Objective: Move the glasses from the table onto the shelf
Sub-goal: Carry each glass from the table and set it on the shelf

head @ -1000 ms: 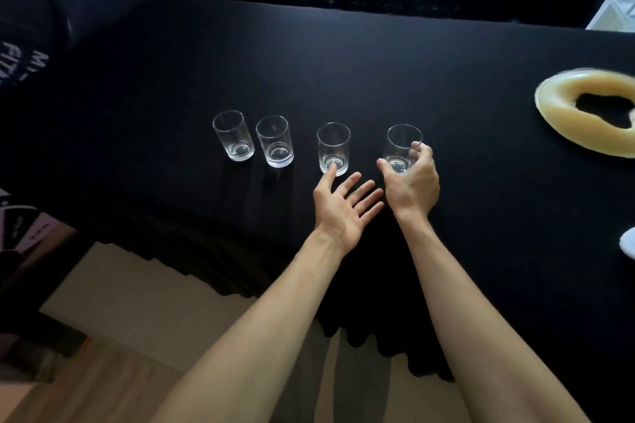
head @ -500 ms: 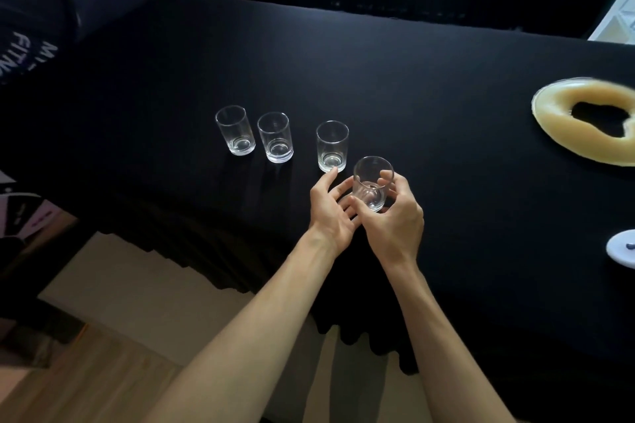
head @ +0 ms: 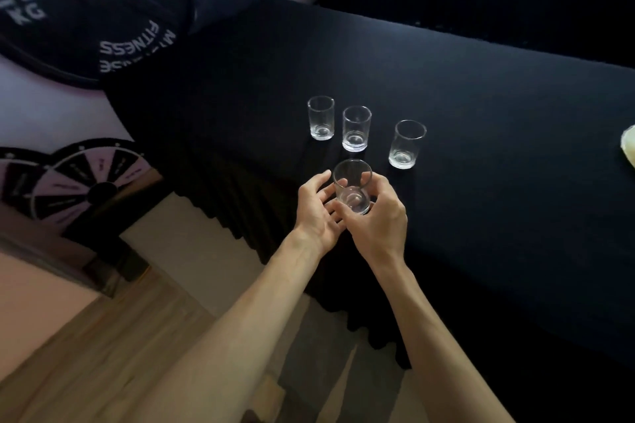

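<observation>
Three clear glasses stand upright in a row on the black-clothed table (head: 481, 148): a left glass (head: 321, 117), a middle glass (head: 356, 128) and a right glass (head: 406, 144). A fourth clear glass (head: 352, 186) is held above the table's front edge, nearer to me. My right hand (head: 379, 216) grips it from the right and below. My left hand (head: 318, 213) is beside it on the left, fingers spread and curled around the glass, fingertips at its wall. No shelf is in view.
A second black-covered surface (head: 481, 0) stands behind the table at the back right. A pale yellow object (head: 629, 148) lies at the right edge. Black weight plates (head: 86, 27) lean at the left, a round spoked wheel (head: 92, 189) below them. Wooden floor shows in front.
My right hand lifted the rightmost glass off the table and carried it left and toward me. My left hand closed in around it. The camera has turned left.
</observation>
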The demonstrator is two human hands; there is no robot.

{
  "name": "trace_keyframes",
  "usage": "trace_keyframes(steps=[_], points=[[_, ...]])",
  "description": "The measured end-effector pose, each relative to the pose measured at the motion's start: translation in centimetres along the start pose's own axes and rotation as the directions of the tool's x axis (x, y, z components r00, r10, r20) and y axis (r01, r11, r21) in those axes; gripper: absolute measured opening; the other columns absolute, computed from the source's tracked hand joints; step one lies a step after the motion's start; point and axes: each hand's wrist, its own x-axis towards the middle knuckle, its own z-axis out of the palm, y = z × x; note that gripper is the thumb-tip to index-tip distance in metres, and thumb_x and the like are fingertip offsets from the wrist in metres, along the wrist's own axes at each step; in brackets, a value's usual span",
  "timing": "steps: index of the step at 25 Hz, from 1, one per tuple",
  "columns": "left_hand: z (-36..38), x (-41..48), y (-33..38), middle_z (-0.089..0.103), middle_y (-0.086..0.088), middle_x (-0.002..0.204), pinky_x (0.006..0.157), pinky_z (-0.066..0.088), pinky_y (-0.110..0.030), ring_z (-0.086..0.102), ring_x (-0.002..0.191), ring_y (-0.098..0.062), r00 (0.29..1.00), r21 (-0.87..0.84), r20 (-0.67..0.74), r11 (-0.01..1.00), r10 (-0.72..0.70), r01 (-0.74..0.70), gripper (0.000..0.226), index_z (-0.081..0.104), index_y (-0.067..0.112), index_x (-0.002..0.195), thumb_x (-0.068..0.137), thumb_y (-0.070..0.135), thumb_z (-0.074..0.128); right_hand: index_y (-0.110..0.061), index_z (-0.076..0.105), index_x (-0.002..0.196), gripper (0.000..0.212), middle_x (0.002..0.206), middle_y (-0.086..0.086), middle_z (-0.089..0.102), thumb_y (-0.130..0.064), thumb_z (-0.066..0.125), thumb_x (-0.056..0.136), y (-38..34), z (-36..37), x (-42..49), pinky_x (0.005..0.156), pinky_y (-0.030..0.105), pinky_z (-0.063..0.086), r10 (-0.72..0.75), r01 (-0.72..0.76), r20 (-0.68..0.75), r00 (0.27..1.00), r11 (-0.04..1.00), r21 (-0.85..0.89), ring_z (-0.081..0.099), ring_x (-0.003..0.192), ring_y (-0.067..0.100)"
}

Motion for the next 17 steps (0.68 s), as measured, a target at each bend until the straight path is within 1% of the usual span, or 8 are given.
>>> trace_keyframes(steps=[2,5,6,7,10,12,14,17], points=[[-3.2,-2.1,2.2,0.072,-0.018,0.107,0.075,0.060,-0.038,0.070,0.092,-0.031,0.997,-0.036,-0.049,0.998,0.052,-0.054,0.040,0.070,0.007,0.111,0.088,0.039,0.063,-0.018,0.063,0.127,0.058,0.112,-0.008,0.071,-0.044,0.084,0.079,-2.7,2.5,-1.6,0.079,0.023,0.055,-0.059,0.057,0.066,0.996,0.998,0.020,0.066,0.089,0.003],[-9.1,-5.7,5.2,0.074,-0.017,0.105,0.084,0.060,-0.040,0.072,0.093,-0.030,0.979,-0.047,-0.144,0.987,0.147,-0.155,0.032,0.071,0.009,0.106,0.090,0.036,0.061,-0.017,0.062,0.128,0.061,0.111,-0.008,0.070,-0.046,0.083,0.079,-7.0,6.9,-4.9,0.078,0.024,0.058,-0.143,0.133,0.170,0.975,0.988,0.072,0.067,0.090,0.002],[-11.1,-7.1,6.0,0.075,-0.016,0.104,0.084,0.059,-0.040,0.073,0.092,-0.029,0.967,-0.042,-0.184,0.982,0.176,-0.186,0.030,0.071,0.011,0.105,0.091,0.034,0.060,-0.018,0.061,0.129,0.062,0.112,-0.009,0.070,-0.046,0.083,0.079,-8.4,8.5,-6.2,0.080,0.026,0.059,-0.172,0.155,0.211,0.962,0.983,0.097,0.067,0.092,0.002],[-13.8,-8.9,7.1,0.075,-0.015,0.101,0.079,0.060,-0.038,0.073,0.087,-0.026,0.951,-0.043,-0.232,0.974,0.206,-0.222,0.026,0.070,0.011,0.102,0.091,0.032,0.059,-0.019,0.061,0.131,0.063,0.114,-0.010,0.069,-0.046,0.084,0.079,-10.2,10.4,-7.9,0.082,0.027,0.060,-0.206,0.179,0.268,0.941,0.976,0.122,0.067,0.094,0.002],[-22.6,-14.6,10.2,0.073,-0.010,0.089,0.050,0.051,-0.025,0.068,0.065,-0.018,0.884,-0.119,-0.389,0.938,0.258,-0.326,0.017,0.068,0.013,0.090,0.092,0.027,0.057,-0.024,0.057,0.135,0.065,0.120,-0.015,0.067,-0.040,0.085,0.079,-15.7,16.4,-14.2,0.091,0.032,0.060,-0.297,0.234,0.444,0.846,0.953,0.192,0.065,0.100,0.000],[-29.0,-18.5,12.1,0.070,-0.007,0.082,0.041,0.045,-0.022,0.059,0.056,-0.015,0.837,-0.171,-0.481,0.909,0.260,-0.380,0.018,0.067,0.012,0.091,0.092,0.026,0.056,-0.027,0.056,0.136,0.064,0.119,-0.015,0.067,-0.039,0.083,0.079,-19.6,20.4,-19.0,0.092,0.036,0.060,-0.347,0.264,0.529,0.775,0.937,0.228,0.067,0.103,0.002],[-34.3,-22.1,13.4,0.067,-0.003,0.069,0.041,0.043,-0.023,0.048,0.047,-0.013,0.807,-0.192,-0.539,0.897,0.243,-0.398,0.018,0.068,0.012,0.093,0.090,0.027,0.057,-0.030,0.057,0.133,0.062,0.113,-0.014,0.070,-0.045,0.082,0.078,-22.9,23.7,-23.3,0.090,0.038,0.060,-0.384,0.297,0.584,0.715,0.923,0.243,0.068,0.101,0.004],[-43.4,-28.4,15.3,0.065,0.000,0.057,0.053,0.047,-0.028,0.050,0.045,-0.014,0.734,-0.220,-0.631,0.850,0.250,-0.478,0.015,0.067,0.013,0.085,0.088,0.026,0.059,-0.029,0.060,0.127,0.060,0.110,-0.014,0.072,-0.052,0.083,0.076,-28.6,28.9,-31.0,0.087,0.039,0.059,-0.469,0.367,0.650,0.598,0.881,0.299,0.069,0.099,0.007]])
